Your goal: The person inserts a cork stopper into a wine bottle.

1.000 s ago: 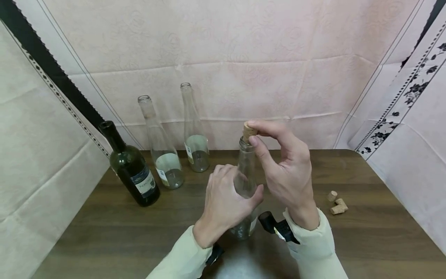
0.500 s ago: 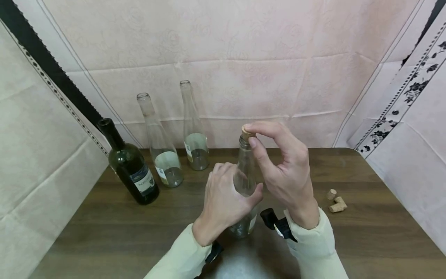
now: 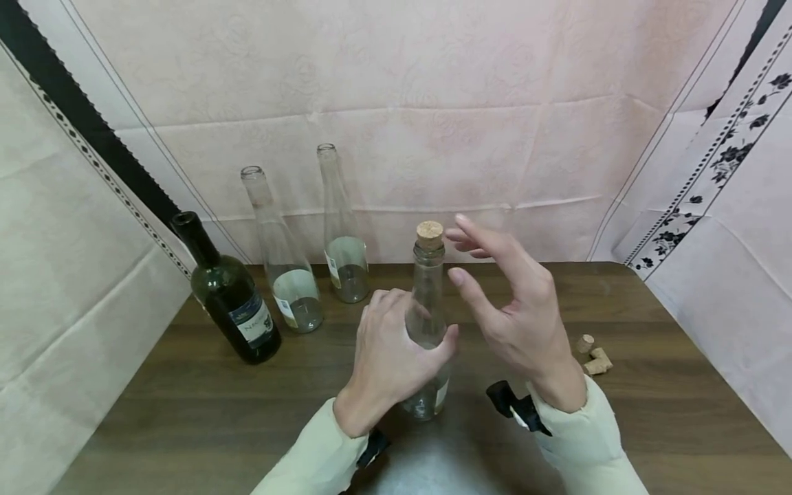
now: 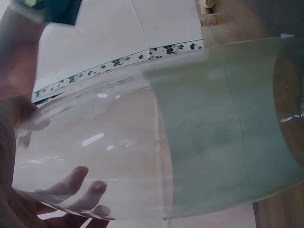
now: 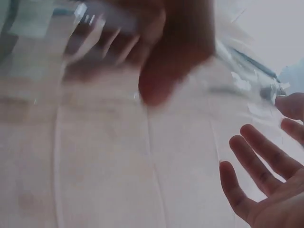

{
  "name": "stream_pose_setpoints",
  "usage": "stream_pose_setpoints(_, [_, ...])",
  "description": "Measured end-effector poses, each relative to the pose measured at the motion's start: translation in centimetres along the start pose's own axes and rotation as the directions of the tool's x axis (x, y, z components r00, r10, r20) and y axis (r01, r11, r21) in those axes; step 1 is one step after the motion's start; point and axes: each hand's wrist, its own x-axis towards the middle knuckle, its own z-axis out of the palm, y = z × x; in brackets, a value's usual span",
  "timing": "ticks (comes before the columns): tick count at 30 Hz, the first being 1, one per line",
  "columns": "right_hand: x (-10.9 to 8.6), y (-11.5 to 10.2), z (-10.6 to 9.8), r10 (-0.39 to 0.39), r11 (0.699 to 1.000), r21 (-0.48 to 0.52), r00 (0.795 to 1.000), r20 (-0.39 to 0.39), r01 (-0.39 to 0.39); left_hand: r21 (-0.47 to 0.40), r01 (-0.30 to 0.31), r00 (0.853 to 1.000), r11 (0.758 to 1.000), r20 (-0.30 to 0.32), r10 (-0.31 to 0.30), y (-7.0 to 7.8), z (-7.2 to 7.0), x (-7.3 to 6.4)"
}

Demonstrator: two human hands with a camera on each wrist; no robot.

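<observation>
A clear glass bottle (image 3: 427, 302) stands upright on the table, and my left hand (image 3: 390, 350) grips it round the body. In the left wrist view the fingers (image 4: 71, 183) show through the glass of the bottle (image 4: 118, 137), whose pale label (image 4: 213, 123) faces the camera. A cork (image 3: 430, 234) sits in the bottle's mouth, its upper part standing above the rim. Just right of the neck is my right hand (image 3: 520, 302), apart from the cork, thumb and fingers spread and holding nothing. The right wrist view shows its extended fingers (image 5: 261, 166).
Two clear bottles (image 3: 297, 289) (image 3: 346, 261) and a dark green wine bottle (image 3: 238, 302) stand at the left of the wooden table (image 3: 495, 454). Several loose corks (image 3: 599, 361) lie on the right. Pale cloth (image 3: 396, 82) hangs behind and at both sides.
My right hand has let go of the cork and drawn back to the right, fingers spreading. The cork now sits in the bottle's mouth unheld. My left hand keeps its grip on the bottle.
</observation>
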Motion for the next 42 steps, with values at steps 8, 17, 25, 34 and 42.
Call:
stream_pose_setpoints(8, [-1.1, 1.6, -3.0, 0.093, 0.986, -0.143, 0.996, 0.018, -0.089, 0.002, 0.022, 0.997, 1.000, -0.077, -0.022, -1.0, -1.1, -0.3])
stream_pose_setpoints(17, [-2.6, 3.8, -5.3, 0.099, 0.948, -0.314, 0.989, 0.110, -0.060, 0.006, 0.072, 0.993, 0.997, -0.092, -0.071, -2.9, -3.6, -1.4])
stream_pose_setpoints(25, [-4.4, 5.8, -7.8, 0.157, 0.905, -0.419, 0.975, 0.156, -0.078, 0.030, 0.084, 0.991, 0.996, -0.111, -0.080, -4.3, -6.1, -2.2])
stream_pose_setpoints(34, [-5.4, 9.2, -11.2, 0.438, 0.780, -0.602, 0.837, 0.329, -0.172, 0.061, 0.058, 0.987, 0.996, -0.151, -0.049, -5.0, -8.6, -2.5])
stream_pose_setpoints(42, [-7.2, 13.0, -13.9, 0.658, 0.702, -0.649, 0.615, 0.434, -0.294, 0.111, 0.081, 0.982, 0.991, -0.180, -0.060, -5.7, -10.5, -2.8])
